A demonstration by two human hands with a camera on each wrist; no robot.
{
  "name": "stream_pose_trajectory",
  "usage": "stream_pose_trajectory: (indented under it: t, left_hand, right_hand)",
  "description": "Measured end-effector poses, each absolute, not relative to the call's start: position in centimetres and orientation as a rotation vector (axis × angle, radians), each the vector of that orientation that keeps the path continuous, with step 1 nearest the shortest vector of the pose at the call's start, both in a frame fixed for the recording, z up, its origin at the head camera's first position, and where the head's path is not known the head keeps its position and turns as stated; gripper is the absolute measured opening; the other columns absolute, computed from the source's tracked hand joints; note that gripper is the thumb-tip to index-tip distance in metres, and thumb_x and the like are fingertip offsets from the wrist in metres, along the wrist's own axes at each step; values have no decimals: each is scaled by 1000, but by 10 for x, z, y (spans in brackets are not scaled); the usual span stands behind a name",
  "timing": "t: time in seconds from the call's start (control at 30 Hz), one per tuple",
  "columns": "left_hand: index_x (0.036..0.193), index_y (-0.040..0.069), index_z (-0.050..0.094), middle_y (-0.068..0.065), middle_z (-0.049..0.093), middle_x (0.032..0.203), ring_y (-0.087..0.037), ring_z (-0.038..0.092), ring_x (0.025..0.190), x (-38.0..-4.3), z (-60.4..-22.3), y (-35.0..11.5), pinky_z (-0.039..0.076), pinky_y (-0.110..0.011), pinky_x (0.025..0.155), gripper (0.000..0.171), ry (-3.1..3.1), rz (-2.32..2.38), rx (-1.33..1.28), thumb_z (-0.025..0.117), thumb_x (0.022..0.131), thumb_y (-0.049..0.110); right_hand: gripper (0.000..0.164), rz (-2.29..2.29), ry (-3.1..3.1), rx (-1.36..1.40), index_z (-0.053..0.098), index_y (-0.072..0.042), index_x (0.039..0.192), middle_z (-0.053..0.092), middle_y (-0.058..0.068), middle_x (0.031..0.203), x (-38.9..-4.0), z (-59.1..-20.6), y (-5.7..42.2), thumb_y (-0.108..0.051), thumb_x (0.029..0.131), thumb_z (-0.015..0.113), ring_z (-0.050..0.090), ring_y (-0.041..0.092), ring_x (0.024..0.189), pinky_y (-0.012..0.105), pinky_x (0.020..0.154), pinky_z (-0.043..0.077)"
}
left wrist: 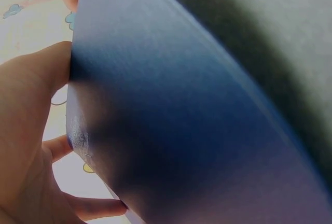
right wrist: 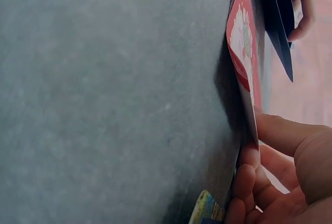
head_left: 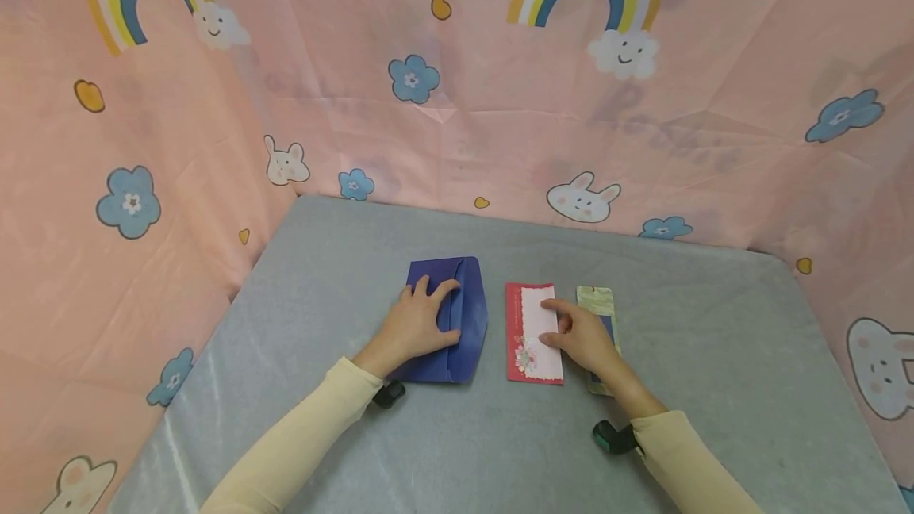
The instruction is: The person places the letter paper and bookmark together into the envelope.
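Observation:
A dark blue envelope (head_left: 467, 339) lies on the table with its flap side to the right. My left hand (head_left: 417, 324) holds it, fingers spread over it and the thumb and forefinger tips at the pocket's edge. Up close in the left wrist view, the envelope (left wrist: 171, 89) hides part of that hand (left wrist: 31, 125). To its right is a red card (head_left: 513, 324) with a white panel and printed flowers. My right hand (head_left: 589, 339) pinches the card's right edge, thumb above and fingers beneath. In the right wrist view the card (right wrist: 244, 32) is slightly raised off the table.
Partly under my right hand and forearm lies a narrow green and blue printed piece (head_left: 596, 298). The grey cloth-covered table (head_left: 457, 450) meets a pink patterned curtain (head_left: 485, 141) at its back and sides. Dark wrist devices (head_left: 612, 438) sit at both sleeves.

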State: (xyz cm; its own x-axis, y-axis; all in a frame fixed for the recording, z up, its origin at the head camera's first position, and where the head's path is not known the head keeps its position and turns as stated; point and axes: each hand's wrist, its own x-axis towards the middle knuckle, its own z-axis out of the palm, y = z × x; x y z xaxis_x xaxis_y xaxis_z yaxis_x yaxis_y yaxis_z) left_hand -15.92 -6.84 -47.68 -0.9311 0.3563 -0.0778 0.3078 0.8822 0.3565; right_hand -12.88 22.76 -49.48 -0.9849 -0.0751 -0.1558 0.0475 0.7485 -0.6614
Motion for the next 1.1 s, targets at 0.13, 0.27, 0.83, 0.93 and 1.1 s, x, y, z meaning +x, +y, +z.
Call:
stream_pose_trajectory:
  t: [0.13,0.27,0.83,0.93,1.1]
  left_hand:
    - [147,34,39,-27,40,151,-51,49,128,-159,-477,-68,52,-60,91,78,2914,517,517,71,78,49]
    - [147,34,39,-27,40,151,-51,49,128,-159,-476,-69,51,-60,91,78,2916,514,515,71,78,49]
    - [147,33,41,-27,42,150,-50,50,126,-158,-477,-69,52,-60,91,77,2926,515,525,72,78,48]
    - [147,34,41,-27,41,150,-50,50,126,-158,-476,-69,51,-60,92,77,2921,522,525,73,78,48]
    - [147,34,40,-27,40,151,-51,50,127,-159,-477,-69,51,-60,93,77,2916,519,524,73,79,48]
  right_hand:
    - [56,-1091,2753,-17,57,-8,137,49,4,73,-130,-495,229,-16,85,77,42,16,62,26,54,32]
    - [56,-1134,2731,-16,57,-7,136,48,4,75,-130,-495,230,-16,85,77,42,16,65,26,55,33]
    - [46,-1223,2731,-1,61,-7,132,56,9,83,-130,-487,231,-15,88,73,46,16,66,24,58,38]
    - [48,-1243,2705,-10,60,-7,133,56,10,85,-131,-486,232,-14,88,73,46,16,65,24,57,38]
    - [52,-1295,2656,-48,58,-7,136,55,10,88,-134,-488,236,-12,87,74,47,13,64,24,57,41]
